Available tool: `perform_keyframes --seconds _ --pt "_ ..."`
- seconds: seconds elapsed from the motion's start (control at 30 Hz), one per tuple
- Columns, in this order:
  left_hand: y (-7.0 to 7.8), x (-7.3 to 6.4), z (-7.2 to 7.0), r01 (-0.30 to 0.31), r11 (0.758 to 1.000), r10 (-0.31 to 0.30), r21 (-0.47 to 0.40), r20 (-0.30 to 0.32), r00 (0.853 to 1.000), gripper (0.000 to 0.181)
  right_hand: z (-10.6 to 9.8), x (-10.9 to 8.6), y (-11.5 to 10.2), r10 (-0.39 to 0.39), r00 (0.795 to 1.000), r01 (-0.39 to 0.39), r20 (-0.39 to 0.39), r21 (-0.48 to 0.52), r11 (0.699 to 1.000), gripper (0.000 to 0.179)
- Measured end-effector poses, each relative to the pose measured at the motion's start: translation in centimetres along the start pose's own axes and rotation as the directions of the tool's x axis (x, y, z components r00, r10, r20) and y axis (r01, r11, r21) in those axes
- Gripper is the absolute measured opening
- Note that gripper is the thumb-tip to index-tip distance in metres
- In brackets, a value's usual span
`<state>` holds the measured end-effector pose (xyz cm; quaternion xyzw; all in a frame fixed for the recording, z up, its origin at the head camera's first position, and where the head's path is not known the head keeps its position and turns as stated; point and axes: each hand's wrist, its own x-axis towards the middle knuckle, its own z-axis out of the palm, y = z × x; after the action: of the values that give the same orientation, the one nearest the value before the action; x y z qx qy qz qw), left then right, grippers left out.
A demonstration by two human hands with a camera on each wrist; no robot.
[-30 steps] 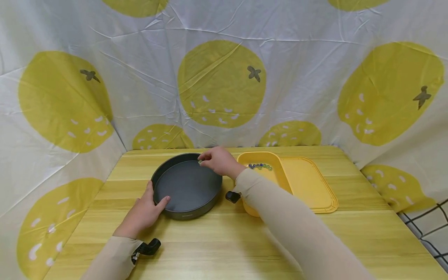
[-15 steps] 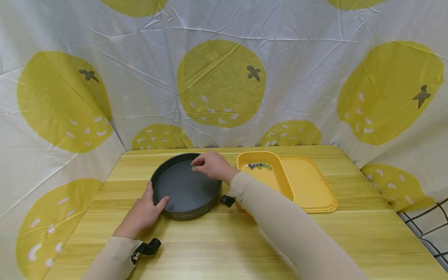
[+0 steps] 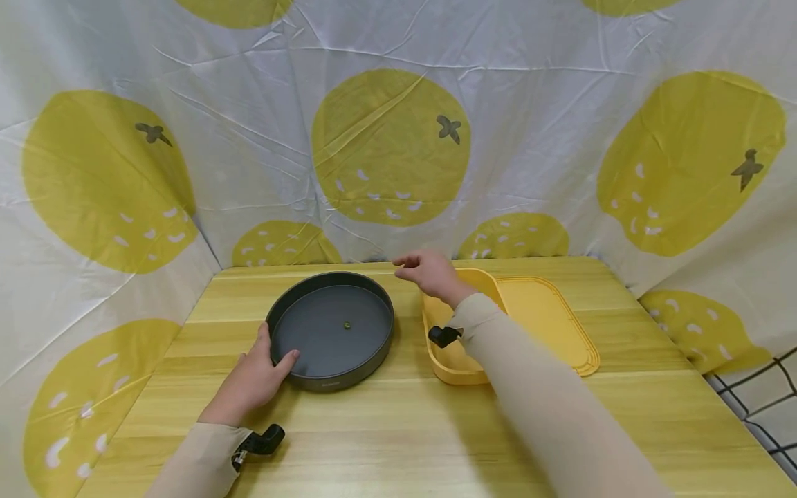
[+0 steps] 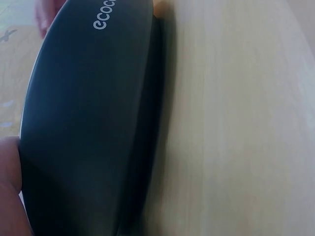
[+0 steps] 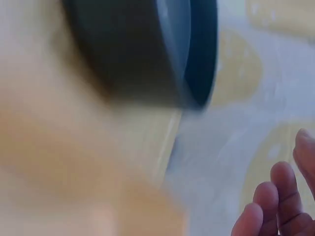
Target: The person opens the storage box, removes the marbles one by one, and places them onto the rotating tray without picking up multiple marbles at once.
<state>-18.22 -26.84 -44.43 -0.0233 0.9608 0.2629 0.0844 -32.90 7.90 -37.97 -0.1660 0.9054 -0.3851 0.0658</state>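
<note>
A round dark pan (image 3: 311,346) sits left of centre on the table. On its floor lies one small green marble (image 3: 347,325). My left hand (image 3: 249,384) holds the pan's near-left rim, thumb inside and fingers along the outer wall. My right hand (image 3: 436,278) is in the air over the back left part of a yellow box (image 3: 457,377), its fingers loosely bent and holding nothing. The right wrist view shows those fingers (image 5: 288,191) apart from the pan. Hand and forearm cover much of the inside of the box, and no marbles show in it.
Right of the box lies a flat yellow lid (image 3: 548,318). A lemon-print cloth (image 3: 529,152) hangs behind and beside the wooden table (image 3: 373,436). At the far right stands a black wire grid (image 3: 756,401).
My right hand has let go of the green marble, which now lies in the pan. That hand has gone up and right over the yellow box. The left hand keeps its place.
</note>
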Motion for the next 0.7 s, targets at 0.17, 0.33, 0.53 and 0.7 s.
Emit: perform_keyframes --seconds 0.17,0.33,0.53,0.7 --pt "0.0 0.1 0.1 0.003 1.0 -0.003 0.004 -0.001 1.0 0.107 -2.2 -0.6 4.3 0.119 0.992 -0.117 -0.043 0.042 0.992 0.036" --pt "0.0 0.0 0.1 0.012 1.0 -0.012 0.002 0.003 1.0 0.106 -2.4 -0.8 7.2 0.179 0.983 -0.18 -0.029 -0.02 0.983 0.036" --pt "0.1 0.1 0.0 0.012 1.0 -0.012 -0.003 0.004 1.0 0.106 -1.7 -0.5 9.1 0.221 0.975 -0.221 -0.005 -0.093 0.971 0.034" --pt "0.1 0.1 0.1 0.015 1.0 -0.015 -0.003 0.001 1.0 0.106 -1.2 -0.3 9.7 0.224 0.974 -0.225 -0.021 -0.162 0.961 0.031"
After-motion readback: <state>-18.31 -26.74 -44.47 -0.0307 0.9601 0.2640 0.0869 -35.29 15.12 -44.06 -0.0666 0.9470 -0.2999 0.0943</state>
